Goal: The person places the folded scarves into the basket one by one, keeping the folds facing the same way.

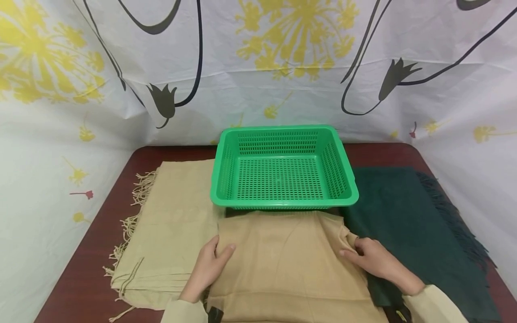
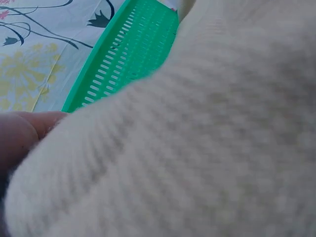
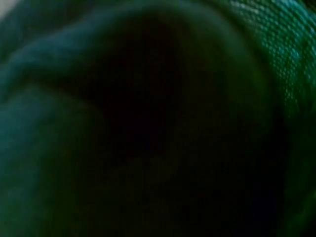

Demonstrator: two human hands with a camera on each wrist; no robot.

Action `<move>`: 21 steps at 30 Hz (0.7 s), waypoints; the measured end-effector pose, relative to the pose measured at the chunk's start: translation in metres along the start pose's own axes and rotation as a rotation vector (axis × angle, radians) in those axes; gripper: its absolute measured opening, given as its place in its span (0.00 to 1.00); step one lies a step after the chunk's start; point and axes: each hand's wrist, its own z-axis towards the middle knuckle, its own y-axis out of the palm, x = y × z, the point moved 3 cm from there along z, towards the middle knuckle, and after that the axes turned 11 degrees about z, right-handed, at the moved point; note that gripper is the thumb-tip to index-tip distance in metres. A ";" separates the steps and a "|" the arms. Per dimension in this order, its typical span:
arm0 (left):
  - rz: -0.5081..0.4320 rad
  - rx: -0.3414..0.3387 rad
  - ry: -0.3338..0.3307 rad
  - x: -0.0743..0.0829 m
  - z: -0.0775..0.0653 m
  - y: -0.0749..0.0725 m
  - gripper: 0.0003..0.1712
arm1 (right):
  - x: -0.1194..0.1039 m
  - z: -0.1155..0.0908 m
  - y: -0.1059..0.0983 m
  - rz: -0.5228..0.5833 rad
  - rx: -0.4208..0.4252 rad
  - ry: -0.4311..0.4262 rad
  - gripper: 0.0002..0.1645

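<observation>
A tan shawl (image 1: 291, 260), folded flat, lies in front of the green basket. My right hand (image 1: 373, 258) pinches the bunched right edge of this shawl between thumb and fingers. At the opposite edge is my left hand (image 1: 210, 267), its thumb apart from the fingers and reaching over the fabric. Some left fingertips are hidden at the shawl's side. Sleeve knit (image 2: 173, 148) covers most of the left wrist view. Dark, blurred green fabric fills the right wrist view.
The green plastic basket (image 1: 284, 204) stands at the back middle. A fringed beige shawl (image 1: 173, 224) lies left and a dark green fringed shawl (image 1: 396, 220) right, both on the reddish-brown table (image 1: 76, 278). Patterned white sheeting (image 1: 258, 98) hangs behind and along the sides.
</observation>
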 end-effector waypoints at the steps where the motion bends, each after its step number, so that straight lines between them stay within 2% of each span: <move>1: -0.011 -0.002 -0.002 0.000 0.000 -0.001 0.24 | -0.001 0.000 0.000 -0.002 -0.022 0.001 0.27; 5: -0.053 -0.018 -0.018 -0.001 0.001 -0.001 0.23 | -0.001 0.001 0.000 0.046 -0.091 -0.002 0.26; 8: -0.105 -0.048 -0.043 -0.002 0.001 -0.001 0.22 | 0.001 0.001 0.000 0.095 -0.094 0.005 0.25; 11: -0.143 -0.078 -0.066 -0.003 0.002 -0.001 0.20 | 0.004 -0.001 -0.001 0.143 -0.063 0.019 0.22; 15: -0.181 -0.105 -0.083 -0.004 0.002 -0.004 0.19 | 0.005 -0.005 -0.002 0.244 -0.013 0.085 0.17; 21: -0.277 -0.143 -0.069 -0.003 0.001 -0.008 0.24 | 0.005 -0.010 -0.003 0.335 0.089 0.164 0.19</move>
